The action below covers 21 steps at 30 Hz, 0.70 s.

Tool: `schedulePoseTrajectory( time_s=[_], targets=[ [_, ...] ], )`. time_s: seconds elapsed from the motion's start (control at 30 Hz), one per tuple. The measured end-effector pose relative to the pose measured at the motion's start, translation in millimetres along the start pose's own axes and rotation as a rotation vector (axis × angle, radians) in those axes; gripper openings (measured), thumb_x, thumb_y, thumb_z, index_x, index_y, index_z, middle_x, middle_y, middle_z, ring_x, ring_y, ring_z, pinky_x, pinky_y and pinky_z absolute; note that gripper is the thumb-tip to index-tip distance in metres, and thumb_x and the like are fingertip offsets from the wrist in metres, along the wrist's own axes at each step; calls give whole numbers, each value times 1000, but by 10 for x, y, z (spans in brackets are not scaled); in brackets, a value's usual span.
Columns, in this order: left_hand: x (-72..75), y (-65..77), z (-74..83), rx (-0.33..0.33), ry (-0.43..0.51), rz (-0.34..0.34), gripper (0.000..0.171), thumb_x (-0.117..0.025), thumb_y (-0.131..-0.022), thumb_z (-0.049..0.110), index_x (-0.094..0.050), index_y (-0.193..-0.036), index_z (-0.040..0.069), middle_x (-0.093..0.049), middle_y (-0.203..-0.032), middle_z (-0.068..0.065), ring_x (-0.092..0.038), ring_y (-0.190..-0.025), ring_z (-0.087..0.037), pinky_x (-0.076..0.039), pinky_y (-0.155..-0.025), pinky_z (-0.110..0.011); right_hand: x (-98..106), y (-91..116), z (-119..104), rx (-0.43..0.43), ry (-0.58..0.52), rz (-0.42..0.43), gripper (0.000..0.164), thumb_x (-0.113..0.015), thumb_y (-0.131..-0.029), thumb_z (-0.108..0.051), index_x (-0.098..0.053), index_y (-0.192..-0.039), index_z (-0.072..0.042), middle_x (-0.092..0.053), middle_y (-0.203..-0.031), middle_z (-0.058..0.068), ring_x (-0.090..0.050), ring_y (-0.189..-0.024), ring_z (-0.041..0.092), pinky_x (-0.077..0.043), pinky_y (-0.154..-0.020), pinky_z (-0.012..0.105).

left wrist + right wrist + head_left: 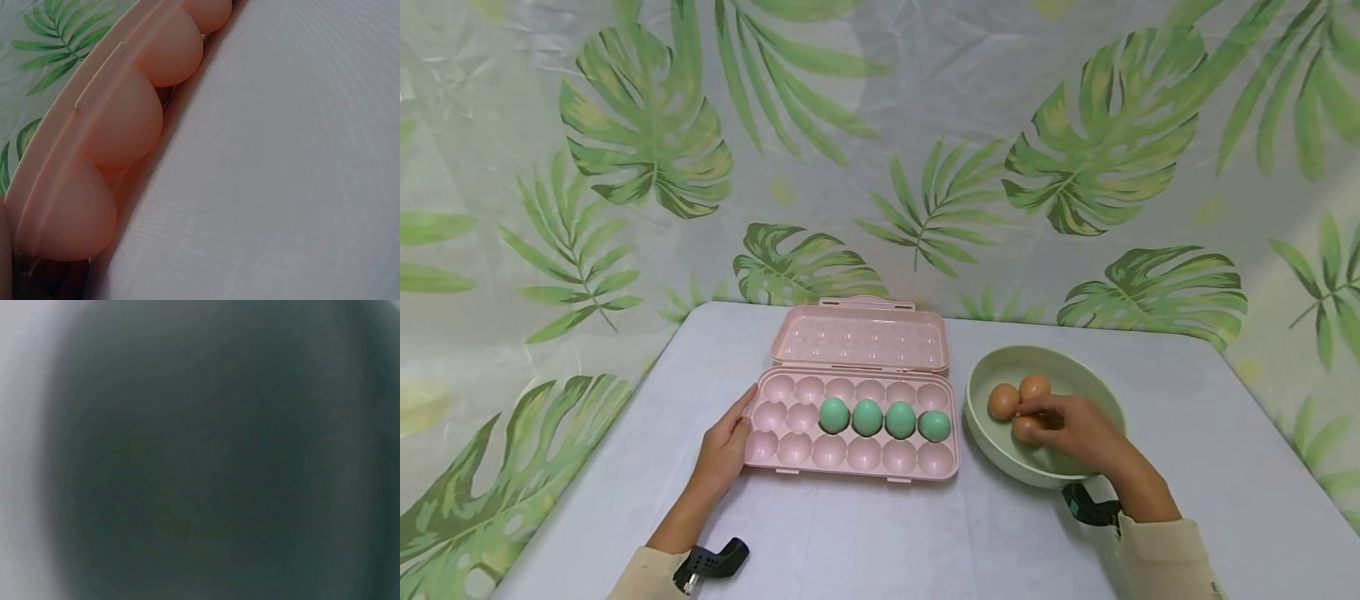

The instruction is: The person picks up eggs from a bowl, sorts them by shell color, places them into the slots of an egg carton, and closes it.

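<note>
A pink plastic egg box (808, 472) lies with its lid laid back. Several green eggs (867, 417) fill the right part of its middle row; the front and back rows hold none. My left hand (724, 450) grips the box by its left edge. In the left wrist view the rounded undersides of the box's cups (128, 115) show close up. Inside a pale green bowl (1093, 392), my right hand (1075, 433) pinches a brown egg (1024, 429) between thumb and fingers. Two more brown eggs (1003, 402) lie beside it.
A white cloth covers the table (865, 542), and a leaf-patterned sheet (925, 100) hangs behind it. The bowl stands just right of the box. A dark, blurred surface fills most of the right wrist view.
</note>
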State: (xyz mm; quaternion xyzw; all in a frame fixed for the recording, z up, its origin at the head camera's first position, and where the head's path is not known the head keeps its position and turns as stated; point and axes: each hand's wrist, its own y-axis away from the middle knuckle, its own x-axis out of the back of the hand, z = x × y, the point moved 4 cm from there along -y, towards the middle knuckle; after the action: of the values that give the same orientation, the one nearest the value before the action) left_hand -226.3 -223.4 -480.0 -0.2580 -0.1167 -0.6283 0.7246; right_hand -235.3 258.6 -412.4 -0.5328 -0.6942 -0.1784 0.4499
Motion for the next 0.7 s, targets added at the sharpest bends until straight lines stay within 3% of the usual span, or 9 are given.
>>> schedulePoseTrajectory(
  time_s=[0.2, 0.7],
  targets=[
    [-4, -1, 5, -8, -3, 1, 46, -37, -101, 8, -41, -147, 9, -40, -150, -9, -32, -141, -29, -24, -115, -46, -28, 8, -18, 30, 45, -13, 24, -78, -81, -20, -74, -102, -10, -71, -97, -1, -62, -89, 19, -50, -79, 34],
    [-4, 0, 5, -8, -9, 0, 46, -37, -101, 8, -41, -147, 10, -39, -150, -9, -31, -141, -28, -24, -115, -47, -61, 10, -38, 41, 91, -57, 20, -78, -80, -21, -75, -98, -13, -70, -101, -2, -63, -93, 25, -50, -81, 40]
  ],
)
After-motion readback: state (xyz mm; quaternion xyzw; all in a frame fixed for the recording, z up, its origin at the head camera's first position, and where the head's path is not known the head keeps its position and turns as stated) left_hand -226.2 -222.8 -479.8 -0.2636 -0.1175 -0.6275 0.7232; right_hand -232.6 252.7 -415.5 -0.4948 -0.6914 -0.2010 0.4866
